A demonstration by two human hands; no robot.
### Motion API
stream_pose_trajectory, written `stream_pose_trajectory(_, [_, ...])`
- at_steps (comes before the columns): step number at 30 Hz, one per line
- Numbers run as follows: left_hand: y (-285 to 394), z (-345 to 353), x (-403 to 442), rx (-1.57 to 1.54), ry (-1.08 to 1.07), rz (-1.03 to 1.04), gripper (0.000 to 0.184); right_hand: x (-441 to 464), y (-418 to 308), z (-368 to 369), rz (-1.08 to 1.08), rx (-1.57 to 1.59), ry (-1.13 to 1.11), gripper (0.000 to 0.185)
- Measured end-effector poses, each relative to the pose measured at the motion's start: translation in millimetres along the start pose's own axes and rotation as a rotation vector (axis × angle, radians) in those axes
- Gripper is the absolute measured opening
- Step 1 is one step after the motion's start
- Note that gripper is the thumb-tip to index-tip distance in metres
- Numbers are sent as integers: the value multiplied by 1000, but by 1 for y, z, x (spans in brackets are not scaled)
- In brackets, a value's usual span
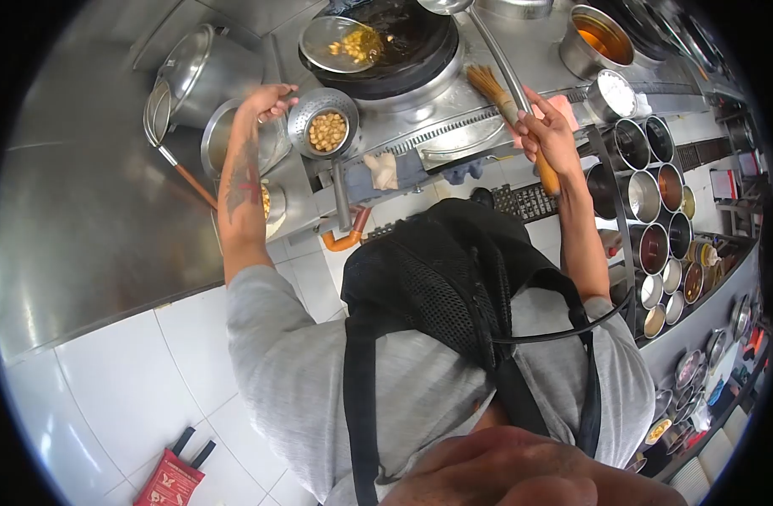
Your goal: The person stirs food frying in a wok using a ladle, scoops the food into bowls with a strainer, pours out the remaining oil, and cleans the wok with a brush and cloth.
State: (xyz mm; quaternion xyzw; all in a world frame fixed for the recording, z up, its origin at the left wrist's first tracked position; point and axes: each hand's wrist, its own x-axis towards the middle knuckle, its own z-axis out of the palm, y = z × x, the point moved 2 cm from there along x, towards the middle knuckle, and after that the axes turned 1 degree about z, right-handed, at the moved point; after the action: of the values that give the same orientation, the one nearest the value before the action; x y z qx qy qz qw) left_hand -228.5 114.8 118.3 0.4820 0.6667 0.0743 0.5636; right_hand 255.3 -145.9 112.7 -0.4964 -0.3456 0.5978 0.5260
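Observation:
My right hand (548,137) is wrapped around the wooden-ended handle of a long steel ladle (498,52). The ladle's bowl is at the top edge of the view, by the black wok (407,42). Over the left side of the wok rests a round shallow metal dish or strainer (319,46), with yellow food pieces on its right part. My left hand (271,101) has its fingers partly spread and appears to hold nothing. Just right of it, a perforated strainer (300,118) holds light brown chunks (327,132), its handle pointing towards me.
A lidded steel pot (209,72), a metal bowl (213,143) and a wooden-handled wire skimmer (188,177) are on the left. A bamboo brush (487,84) lies beside the ladle. To the right are an orange-liquid pot (572,59), a white-filled container (616,93) and a rack of seasoning pots (641,196).

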Motion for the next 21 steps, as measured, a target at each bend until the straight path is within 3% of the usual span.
stream_pose_trajectory(4, [-38, 37, 26, -396, -252, 26, 36, -2, 0, -6, -16, 1, 11, 62])
stream_pose_trajectory(12, [-58, 105, 49, -755, -530, 182, 43, 4, -7, -13, -30, -59, 38, 62])
stream_pose_trajectory(16, [-33, 151, 32, -1082, -692, 91, 42, 13, -3, -14, -39, -84, 51, 62])
stream_pose_trajectory(18, [-27, 169, 33, -1509, -816, -49, 38, 16, -4, -10, -56, -72, 56, 63])
stream_pose_trajectory(21, [-21, 180, 35, -1741, -781, -123, 31, 23, -5, -5, -45, -77, 38, 62])
